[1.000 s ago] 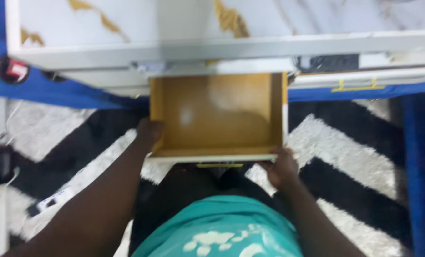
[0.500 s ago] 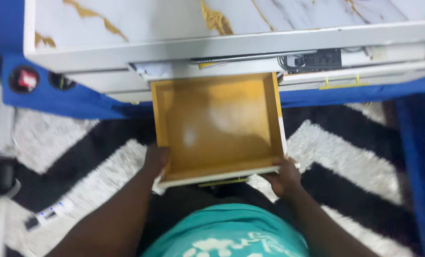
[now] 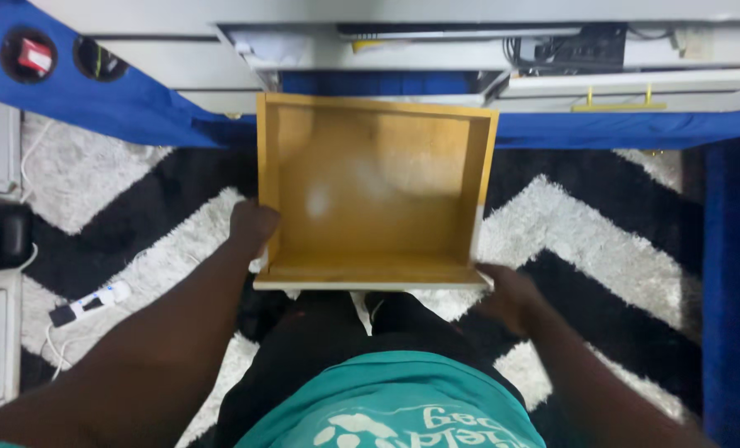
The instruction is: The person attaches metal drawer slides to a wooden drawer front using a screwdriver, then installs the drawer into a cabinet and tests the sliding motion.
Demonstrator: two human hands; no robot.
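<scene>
Yellowish wood drawer (image 3: 376, 187) sits clear of the desk (image 3: 436, 46), held level over the zigzag rug (image 3: 602, 224). Left hand (image 3: 252, 228) clamps one side wall and right hand (image 3: 507, 294) grips the front corner, so the weight's balanced and it can't tip.

Yellow-brown drawer (image 3: 376, 178) over black-and-white zigzag rug (image 3: 586, 241).
</scene>
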